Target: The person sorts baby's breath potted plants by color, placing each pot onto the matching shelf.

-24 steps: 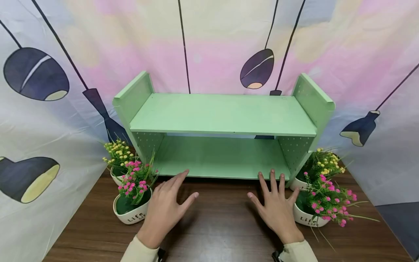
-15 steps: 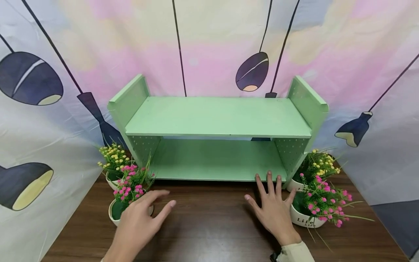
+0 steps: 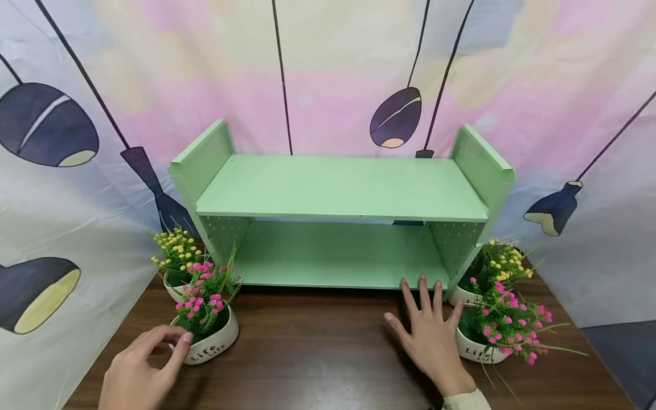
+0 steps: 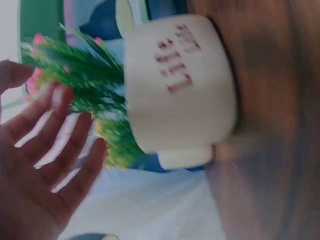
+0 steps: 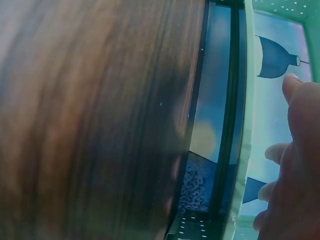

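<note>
My left hand (image 3: 140, 367) is just left of the near-left pink-flowered potted plant (image 3: 205, 299). Its thumb and forefinger are loosely bent near the rim; in the left wrist view the fingers (image 4: 65, 145) are spread beside the foliage, with a gap to the white "Life" pot (image 4: 180, 95). Nothing is held in that hand. My right hand (image 3: 430, 341) has its fingers spread, the tips at the front edge of the green two-tier shelf (image 3: 340, 185). Whether they touch it I cannot tell. In the right wrist view the shelf edge (image 5: 246, 100) passes beside the fingers.
Behind the left pink plant stands a yellow-flowered one (image 3: 176, 250). To the right of the shelf are another yellow-flowered plant (image 3: 504, 265) and a pink-flowered one (image 3: 512, 319). All are on the brown wooden table (image 3: 318, 341), before a patterned curtain (image 3: 333, 74).
My left hand has moved from the shelf's front left, toward me and leftward, to the pink plant's outer side. My right hand stays about where it was. The head view has shifted slightly.
</note>
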`<state>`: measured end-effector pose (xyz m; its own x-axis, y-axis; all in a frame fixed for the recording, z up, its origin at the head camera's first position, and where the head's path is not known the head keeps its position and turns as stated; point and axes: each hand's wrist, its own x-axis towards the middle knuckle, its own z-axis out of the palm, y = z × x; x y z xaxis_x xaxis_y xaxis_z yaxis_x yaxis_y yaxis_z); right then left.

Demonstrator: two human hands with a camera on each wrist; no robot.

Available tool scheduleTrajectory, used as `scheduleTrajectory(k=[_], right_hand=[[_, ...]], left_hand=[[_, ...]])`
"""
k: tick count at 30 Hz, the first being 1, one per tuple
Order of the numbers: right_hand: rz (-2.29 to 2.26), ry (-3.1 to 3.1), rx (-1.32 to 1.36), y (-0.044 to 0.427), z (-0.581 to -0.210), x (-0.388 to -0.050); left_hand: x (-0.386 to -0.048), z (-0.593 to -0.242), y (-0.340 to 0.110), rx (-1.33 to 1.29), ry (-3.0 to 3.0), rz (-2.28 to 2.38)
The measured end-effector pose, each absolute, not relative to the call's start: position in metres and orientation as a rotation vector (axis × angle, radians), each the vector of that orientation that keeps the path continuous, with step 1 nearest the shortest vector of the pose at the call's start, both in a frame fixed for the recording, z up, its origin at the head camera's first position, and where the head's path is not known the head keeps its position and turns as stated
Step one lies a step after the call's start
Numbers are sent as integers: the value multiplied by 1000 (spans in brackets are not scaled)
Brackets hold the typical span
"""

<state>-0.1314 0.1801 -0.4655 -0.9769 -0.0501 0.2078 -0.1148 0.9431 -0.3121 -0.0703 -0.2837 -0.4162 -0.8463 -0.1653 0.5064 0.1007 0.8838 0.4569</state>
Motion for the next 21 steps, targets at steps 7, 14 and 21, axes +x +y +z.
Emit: scheduleTrajectory(k=[7,14,21], right_hand=[[488,-2871,131,179,-464,-129],[527,-2850,133,181,-457,-125],[737,-2828,140,184,-435,-113]], left_hand=[[-80,-443,-305,-92,-2548,-585],[-87,-449,-308,-147,-2573,-418],[-84,-448,-315,-94,-2717,-434]])
